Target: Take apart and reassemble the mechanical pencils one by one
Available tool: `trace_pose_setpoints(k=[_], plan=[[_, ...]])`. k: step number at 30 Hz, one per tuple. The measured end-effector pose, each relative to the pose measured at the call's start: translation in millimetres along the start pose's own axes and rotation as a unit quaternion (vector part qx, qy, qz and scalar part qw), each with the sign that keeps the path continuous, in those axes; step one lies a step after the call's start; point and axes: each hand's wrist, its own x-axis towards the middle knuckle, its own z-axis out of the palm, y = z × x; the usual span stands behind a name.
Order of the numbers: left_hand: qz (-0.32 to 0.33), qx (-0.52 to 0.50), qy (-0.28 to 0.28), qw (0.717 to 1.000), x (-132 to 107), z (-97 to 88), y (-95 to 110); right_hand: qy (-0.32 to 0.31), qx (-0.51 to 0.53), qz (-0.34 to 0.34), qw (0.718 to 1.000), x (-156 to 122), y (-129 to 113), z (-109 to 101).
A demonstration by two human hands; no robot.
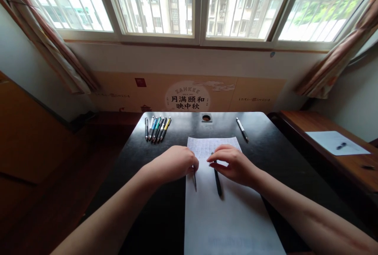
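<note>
My left hand is closed near the upper left edge of a long white sheet. Its fingers pinch a thin dark stick with a pointed end, which looks like a pen refill; the upper part is hidden in the hand. To its right, my right hand bends its thumb and forefinger around the upper part of a black pen. The pen slants over the sheet, its lower end toward me. Small lines of writing cover the far end of the sheet.
Several pens lie side by side at the black table's far left. A white and black pen lies far right, beyond a square-rimmed hole. A brown side table at right bears a paper with small dark items.
</note>
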Motion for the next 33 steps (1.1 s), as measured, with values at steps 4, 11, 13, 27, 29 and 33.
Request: trace_pose_setpoints(k=[4, 11, 13, 27, 29, 33], plan=[[0.004, -0.010, 0.015, 1.000, 1, 4.7, -6, -0.050, -0.025, -0.011, 0.998, 1, -4, 6], [0.014, -0.032, 0.040, 0.999, 1, 13.2, -14, -0.113, -0.036, -0.036, 0.992, 4, -6, 9], [0.015, -0.034, 0.036, 0.999, 1, 12.4, -14, -0.111, -0.049, -0.024, 0.992, 5, -7, 8], [0.017, -0.037, 0.033, 0.999, 0, 9.4, -12, -0.077, -0.057, 0.052, 0.994, 3, -14, 10], [0.017, -0.037, 0.033, 0.999, -1, 9.3, -12, -0.077, -0.056, 0.054, 0.994, 3, -16, 10], [0.018, -0.040, 0.036, 0.998, 0, 10.6, -13, -0.071, -0.067, 0.061, 0.993, 3, -18, 11]])
